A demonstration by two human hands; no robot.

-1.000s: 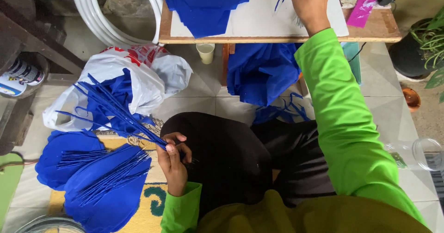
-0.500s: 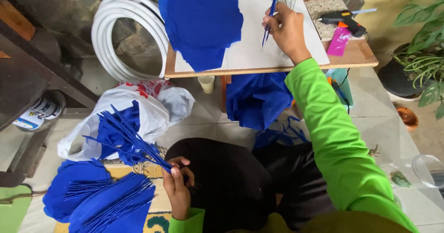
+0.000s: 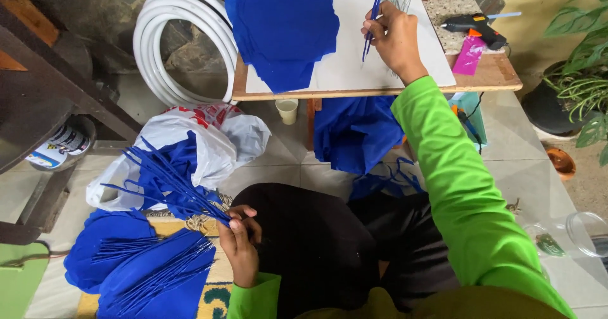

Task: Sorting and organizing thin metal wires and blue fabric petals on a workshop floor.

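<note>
We look down from the head camera at a low wooden table [image 3: 500, 75] on a pale tiled floor [image 3: 285, 160]. A white board [image 3: 354, 59] lies on the table, and a pile of soft blue cloth [image 3: 285, 27] covers its left part. A black glue gun [image 3: 472, 24] and a pink packet [image 3: 470, 54] lie at the table's right end. A coil of smooth white hose [image 3: 177, 34] leans by a rough stone wall. Green plant leaves [image 3: 586, 72] show at the right.

Our right hand [image 3: 396, 37] is over the white board and pinches one thin blue stick [image 3: 375, 12], which stands almost upright. Our left hand [image 3: 240, 240] is down by our lap, closed around a bunch of thin blue sticks [image 3: 168, 179] that fan out to the left. Behind them sits a crinkly white plastic bag [image 3: 209, 145] with blue cloth inside. Flat blue fan shapes [image 3: 145, 271] lie on a mat on the floor. Our sleeves are bright green.
</note>
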